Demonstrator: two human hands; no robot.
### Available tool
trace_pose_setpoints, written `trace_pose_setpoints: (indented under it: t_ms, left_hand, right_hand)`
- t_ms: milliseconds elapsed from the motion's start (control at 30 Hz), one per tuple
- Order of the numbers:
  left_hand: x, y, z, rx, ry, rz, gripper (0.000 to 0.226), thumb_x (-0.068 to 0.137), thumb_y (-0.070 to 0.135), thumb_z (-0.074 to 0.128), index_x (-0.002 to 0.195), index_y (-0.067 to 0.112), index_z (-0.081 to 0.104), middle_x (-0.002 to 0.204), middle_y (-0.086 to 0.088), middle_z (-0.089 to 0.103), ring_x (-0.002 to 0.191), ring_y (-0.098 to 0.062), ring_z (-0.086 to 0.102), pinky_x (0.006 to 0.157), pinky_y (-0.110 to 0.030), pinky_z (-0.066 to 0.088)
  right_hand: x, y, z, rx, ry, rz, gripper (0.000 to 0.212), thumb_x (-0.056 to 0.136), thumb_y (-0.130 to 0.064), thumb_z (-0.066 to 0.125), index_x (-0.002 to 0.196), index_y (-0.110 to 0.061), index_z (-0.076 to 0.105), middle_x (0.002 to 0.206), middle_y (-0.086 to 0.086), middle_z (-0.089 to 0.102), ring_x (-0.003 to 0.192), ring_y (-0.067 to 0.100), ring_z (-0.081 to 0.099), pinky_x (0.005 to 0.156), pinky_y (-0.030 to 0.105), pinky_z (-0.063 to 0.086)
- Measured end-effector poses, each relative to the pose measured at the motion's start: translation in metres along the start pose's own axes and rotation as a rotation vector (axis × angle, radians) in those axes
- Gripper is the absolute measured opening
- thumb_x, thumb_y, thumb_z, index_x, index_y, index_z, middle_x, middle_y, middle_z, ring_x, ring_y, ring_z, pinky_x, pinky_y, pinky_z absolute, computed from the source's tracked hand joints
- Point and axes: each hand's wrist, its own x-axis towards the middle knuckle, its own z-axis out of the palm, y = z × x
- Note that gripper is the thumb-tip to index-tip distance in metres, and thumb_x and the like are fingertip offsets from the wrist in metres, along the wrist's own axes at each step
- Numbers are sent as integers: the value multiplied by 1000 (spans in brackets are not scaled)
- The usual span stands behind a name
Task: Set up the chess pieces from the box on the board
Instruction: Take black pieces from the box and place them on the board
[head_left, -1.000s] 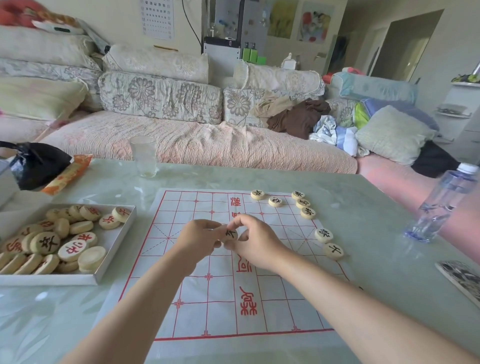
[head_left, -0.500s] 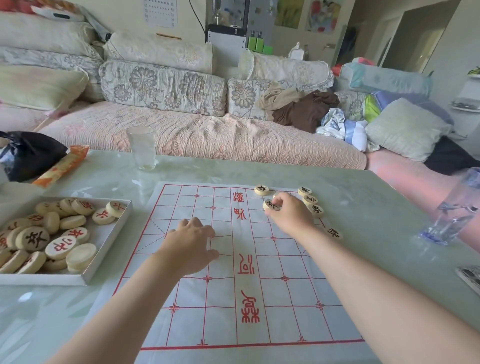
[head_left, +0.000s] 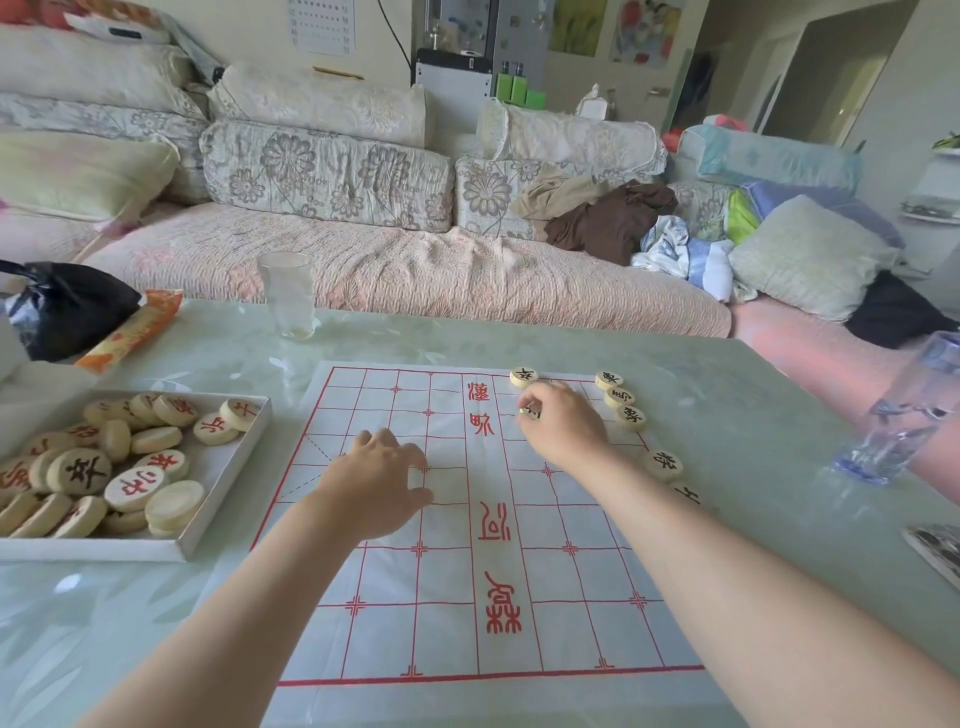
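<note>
Early stage: six placed pieces (head_left: 619, 397) stand at the board's (head_left: 452, 597) far-right edge, the right hand (head_left: 563, 428) grip pinches another piece (head_left: 531, 413) there, the left hand (head_left: 376, 480) rests slack mid-board, and most lie in the box (head_left: 218, 514) left of the board

Glossy glass-like table (head_left: 727, 395), creased paper board (head_left: 452, 582), smooth wooden pieces (head_left: 523, 376).

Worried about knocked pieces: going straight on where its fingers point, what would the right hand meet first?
Probably the round cream wooden piece with a black character just beyond the right hand; depth unclear.
</note>
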Motion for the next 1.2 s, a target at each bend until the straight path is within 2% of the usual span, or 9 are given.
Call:
trace_pose_setpoints:
  t_ms: [133, 367, 467, 600, 767, 933, 1067, 1133, 1200]
  left_hand:
    - [-5, -12, -13, -39, 25, -37, 45, 90, 50, 53, 131, 33, 50, 134, 1, 43, 125, -20, 36, 98, -38, 42]
    - [-23, -59, -34, -127, 124, -117, 30, 90, 37, 54, 120, 34, 57, 121, 0, 51, 120, -22, 42, 101, -38, 40]
    - [-33, -86, -41, -127, 133, -171, 26, 88, 34, 57, 114, 35, 59, 115, 0, 52, 118, -22, 42, 99, -37, 40]
    - [-51, -131, -51, -90, 155, -256, 27, 84, 29, 54, 109, 37, 59, 116, 2, 56, 119, -24, 44, 98, -37, 41]
    - [-83, -182, -70, -45, 212, -405, 35, 86, 26, 50, 119, 33, 57, 125, -2, 53, 119, -26, 41, 95, -39, 43]
    - [-108, -215, -78, -47, 285, -551, 42, 84, 20, 49, 124, 28, 53, 121, -7, 51, 117, -31, 40, 93, -41, 45]
    - [-102, -250, -64, -79, 242, -547, 55, 67, 42, 45, 120, 30, 55, 116, -1, 59, 113, -28, 46, 95, -40, 43]
    - [-108, -249, -69, -105, 218, -507, 64, 62, 43, 42, 124, 32, 54, 119, 0, 59, 114, -27, 45, 97, -38, 42]
    - [-115, -245, -78, -112, 211, -445, 58, 71, 36, 49, 129, 32, 53, 125, 0, 58, 117, -27, 44, 100, -33, 38]
  right_hand:
    - [-20, -45, 2, 116, -107, -63, 11, 90, -29, 59, 97, -32, 67, 97, -13, 66, 94, 13, 61, 80, 28, 49]
    - [-63, -138, 15, 295, -315, -193, 11, 89, -28, 63, 97, -31, 70, 87, -14, 63, 88, 11, 60, 80, 28, 49]
    - [-79, -176, 25, 281, -386, -270, 15, 89, -24, 60, 99, -30, 70, 97, -10, 66, 95, 15, 61, 85, 30, 50]
    - [-87, -220, 41, 197, -418, -362, 15, 89, -29, 58, 101, -29, 68, 107, -7, 69, 102, 18, 62, 90, 34, 52]
    - [-80, -274, 52, 149, -416, -455, 18, 89, -28, 60, 106, -32, 66, 110, -10, 66, 104, 17, 61, 88, 30, 49]
    - [-72, -323, 77, 65, -405, -548, 37, 90, -23, 57, 125, -31, 60, 129, -6, 63, 120, 20, 57, 98, 35, 47]
    - [-66, -355, 100, -80, -425, -596, 51, 93, -30, 56, 143, -32, 46, 146, 1, 47, 132, 27, 46, 102, 42, 39]
    - [-64, -367, 110, -132, -436, -595, 52, 95, -34, 56, 146, -33, 42, 145, 5, 43, 137, 27, 39, 102, 45, 35]
    - [-61, -374, 119, -176, -442, -596, 51, 96, -34, 55, 146, -31, 42, 144, 8, 41, 139, 28, 34, 104, 44, 34]
